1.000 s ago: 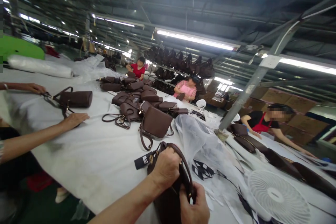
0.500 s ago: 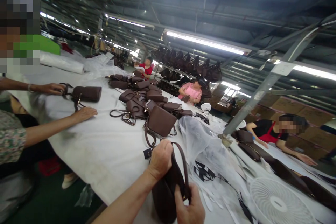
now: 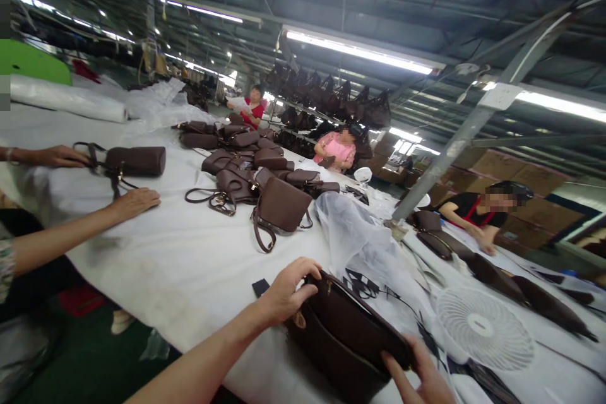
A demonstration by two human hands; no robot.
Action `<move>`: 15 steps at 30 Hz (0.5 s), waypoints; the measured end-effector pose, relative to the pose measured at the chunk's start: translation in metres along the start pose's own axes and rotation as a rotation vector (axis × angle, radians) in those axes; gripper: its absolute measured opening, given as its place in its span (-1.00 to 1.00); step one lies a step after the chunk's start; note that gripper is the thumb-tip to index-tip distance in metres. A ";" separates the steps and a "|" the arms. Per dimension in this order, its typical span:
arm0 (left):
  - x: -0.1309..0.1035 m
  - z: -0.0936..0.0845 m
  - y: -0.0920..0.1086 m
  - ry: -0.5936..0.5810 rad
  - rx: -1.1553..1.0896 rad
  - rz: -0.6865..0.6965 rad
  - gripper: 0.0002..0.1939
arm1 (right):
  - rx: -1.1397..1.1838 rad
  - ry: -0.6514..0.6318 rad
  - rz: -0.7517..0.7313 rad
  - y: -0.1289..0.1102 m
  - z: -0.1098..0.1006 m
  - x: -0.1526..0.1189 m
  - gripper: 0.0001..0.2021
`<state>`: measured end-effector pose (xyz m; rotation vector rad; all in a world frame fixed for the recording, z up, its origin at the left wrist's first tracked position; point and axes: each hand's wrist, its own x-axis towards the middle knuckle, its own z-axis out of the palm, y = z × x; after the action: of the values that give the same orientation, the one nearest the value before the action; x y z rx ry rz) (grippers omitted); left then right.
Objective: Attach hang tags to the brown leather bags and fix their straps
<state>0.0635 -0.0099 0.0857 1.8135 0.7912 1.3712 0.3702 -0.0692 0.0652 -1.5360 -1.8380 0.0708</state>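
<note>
brown bag held at both ends, loose clutter close behind

the brown bag (image 3: 348, 338) is tilted over the near part of the white table (image 3: 189, 271), between the person's two hands. the left hand (image 3: 291, 293) has its thumb and fingers clamped on the upper left corner; the right hand (image 3: 423, 372) grips the other end, thumb on the near face, its lower part cut off by the frame. whether the bag's base rests on the table cannot be told.

the likeliest trouble is a slip: only the ends are held, so if one grip loosens, that side could drop and twist the bag. pinching hard at the corners might crease the soft rim. the clear plastic sheet (image 3: 345, 227) and black straps (image 3: 362, 284) lie just behind and could snag if the bag is swung back, while a turn to the right might knock the white fan (image 3: 487, 328).
</note>
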 end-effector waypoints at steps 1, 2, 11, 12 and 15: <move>0.000 -0.002 -0.004 -0.045 -0.039 -0.034 -0.70 | -0.071 0.032 -0.077 -0.001 0.001 0.004 -0.64; 0.002 -0.005 -0.008 -0.094 -0.062 -0.065 -0.62 | -0.138 0.061 -0.160 -0.004 0.003 0.008 -0.61; 0.002 -0.016 -0.021 -0.299 -0.428 -0.212 -0.59 | -0.185 -0.097 -0.342 -0.096 0.017 0.049 -0.70; -0.001 -0.015 -0.023 -0.302 -0.512 -0.223 -0.58 | -0.165 -0.147 -0.338 -0.104 0.016 0.052 -0.72; -0.008 -0.013 -0.031 -0.279 -0.757 -0.274 -0.60 | -0.085 -0.246 -0.300 -0.120 0.015 0.058 -0.77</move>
<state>0.0471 0.0030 0.0577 1.2032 0.2874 1.0126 0.2607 -0.0471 0.1391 -1.3377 -2.2753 0.0421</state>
